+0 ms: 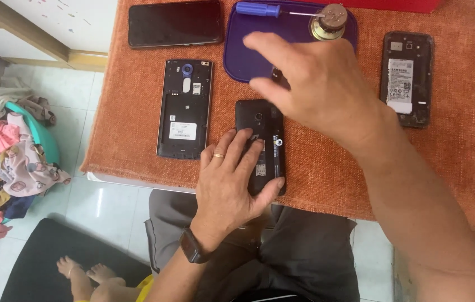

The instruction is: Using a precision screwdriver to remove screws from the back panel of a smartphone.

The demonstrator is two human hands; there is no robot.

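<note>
The landmark for this report is the black phone, back cover off, lying on the orange cloth at the near edge of the table, its long axis running away from the person, camera end far. The left hand lies flat on the phone's near half: fingers pressed together across the back, thumb hooked round the near right edge, pinning it to the cloth rather than pinching it. The right hand hangs above and just beyond the phone's far right corner, fingers spread and reaching leftward; whether a small dark piece sits under the fingers cannot be told (the palm hides that spot). Directly beyond the phone, under the right hand's fingertips, lies a purple tray; at its far edge rests a blue-handled screwdriver, long axis left to right, handle left, tip toward a small round metal motor. The right hand is plainly nearer those tools. Left of the phone lies a second opened phone; well to the right, a third phone with its battery exposed; far left, a dark phone face up.
</note>
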